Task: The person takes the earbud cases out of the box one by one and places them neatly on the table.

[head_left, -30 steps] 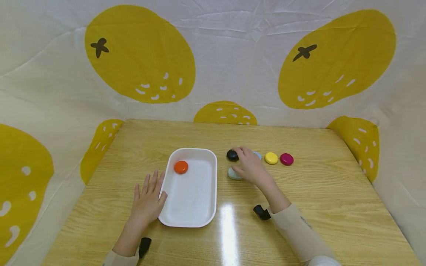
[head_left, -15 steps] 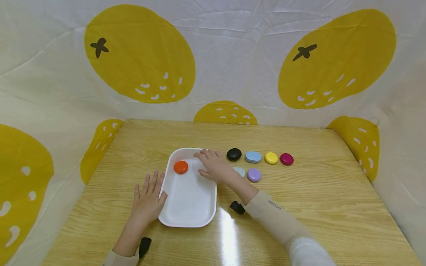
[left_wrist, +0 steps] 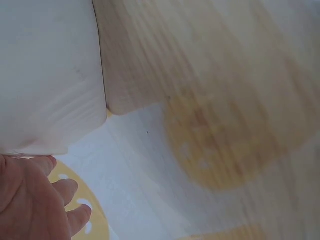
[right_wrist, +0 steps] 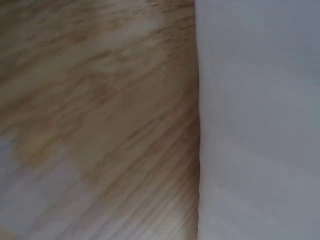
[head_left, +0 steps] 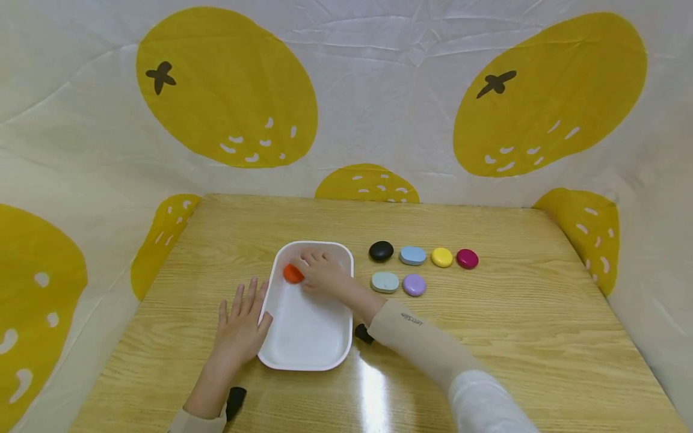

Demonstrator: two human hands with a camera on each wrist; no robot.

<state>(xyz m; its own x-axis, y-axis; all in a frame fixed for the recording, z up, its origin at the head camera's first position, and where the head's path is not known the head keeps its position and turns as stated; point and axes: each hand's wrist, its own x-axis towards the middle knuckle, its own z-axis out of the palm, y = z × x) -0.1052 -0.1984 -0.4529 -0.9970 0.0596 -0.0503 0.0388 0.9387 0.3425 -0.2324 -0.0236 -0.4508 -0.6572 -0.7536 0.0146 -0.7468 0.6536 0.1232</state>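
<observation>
A white tray [head_left: 306, 364] stands on the wooden table, with a glossy orange pebble-shaped piece [head_left: 292, 274] in its far left corner. My right hand [head_left: 323, 274] reaches into the tray over its right rim. Its fingers are at the orange piece and cover part of its right side; whether they grip it cannot be made out. My left hand [head_left: 242, 329] lies flat along the tray's left side with fingers spread. In the left wrist view the left fingers [left_wrist: 66, 191] are extended by the tray wall [left_wrist: 45, 80]. Only tray wall [right_wrist: 260, 120] and table show in the right wrist view.
Right of the tray lie a black [head_left: 381, 251], a light blue [head_left: 412, 255], a yellow [head_left: 441, 257] and a magenta piece [head_left: 467, 258] in a row. Nearer are a pale green [head_left: 385, 282] and a lavender piece [head_left: 414, 285]. A lemon-patterned cloth [head_left: 379, 120] hangs behind.
My right hand has moved left, from among the coloured pieces across the tray's right rim to the orange piece. The pieces it covered now show. My left hand has stayed put.
</observation>
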